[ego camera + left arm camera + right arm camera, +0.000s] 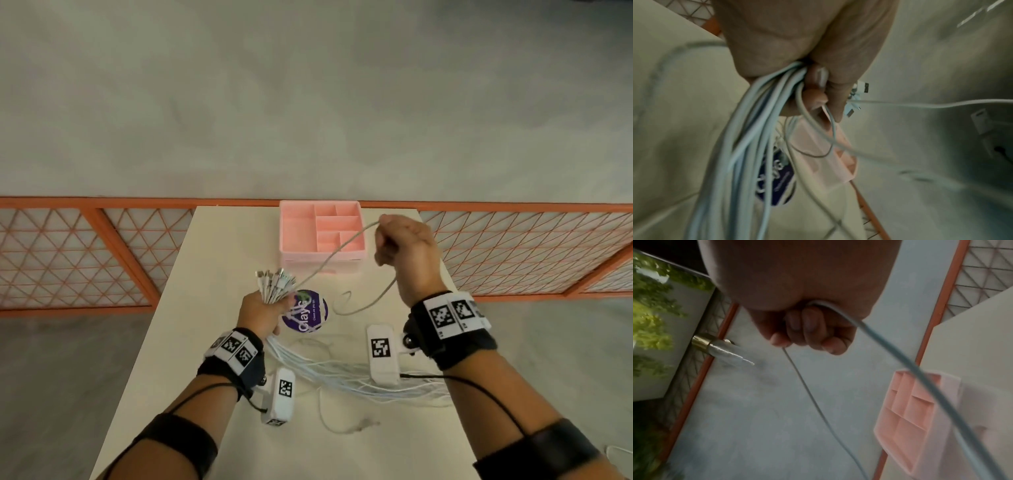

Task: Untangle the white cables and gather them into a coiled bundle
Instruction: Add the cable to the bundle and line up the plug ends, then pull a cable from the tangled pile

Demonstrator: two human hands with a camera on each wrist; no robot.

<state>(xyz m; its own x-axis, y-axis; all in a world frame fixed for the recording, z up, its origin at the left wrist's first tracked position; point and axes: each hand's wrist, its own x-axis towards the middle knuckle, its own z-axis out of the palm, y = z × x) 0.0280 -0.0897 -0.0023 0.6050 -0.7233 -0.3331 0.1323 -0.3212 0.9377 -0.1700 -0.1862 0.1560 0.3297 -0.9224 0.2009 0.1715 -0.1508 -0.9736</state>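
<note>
The left hand (262,313) is closed around a bunch of white cables (342,373) above the table (212,308), their plugs (275,282) fanning out above the fist and their lengths trailing across the tabletop toward the right. The right hand (406,251), raised above a pink divided tray (320,233), has its fingers curled around a single cable (337,255) running back to the bunch. A round purple tub (308,311) sits just beside the left hand.

Cables (346,375) running partly under right wrist camera (383,354); tub (306,311) label half hidden behind left hand (262,313); wrist views blurring.
</note>
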